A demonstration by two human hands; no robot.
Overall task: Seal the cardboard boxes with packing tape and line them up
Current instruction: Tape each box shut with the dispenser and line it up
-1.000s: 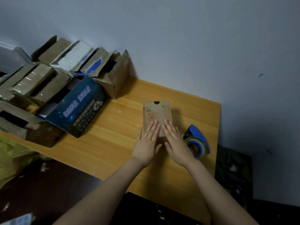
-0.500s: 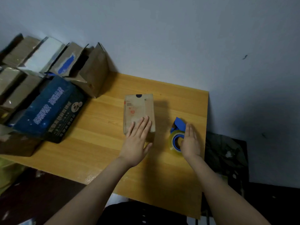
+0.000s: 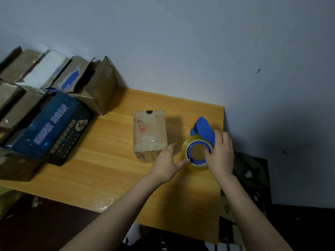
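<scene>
Right hand (image 3: pixel 220 153) grips the tape dispenser (image 3: pixel 204 130) from its right side, fingers curled round the blue frame. The left hand (image 3: pixel 165 163) is loose, fingers apart, one tip touching the near rim of the tape roll (image 3: pixel 185 149) and holding nothing. This looks like hunting for the tape's free end; next it must be peeled and carried to the small cardboard box (image 3: pixel 150 131), which lies flat on the table (image 3: pixel 101 165) just left of the dispenser. The box's long axis runs away from the person, notched end toward the wall (image 3: pixel 181 51); the dispenser's blade end points that way too

wall (image 3: pixel 181 42): plain grey-blue (few dark specks) | table (image 3: pixel 101 171): light wood, against wall | light: dim
</scene>
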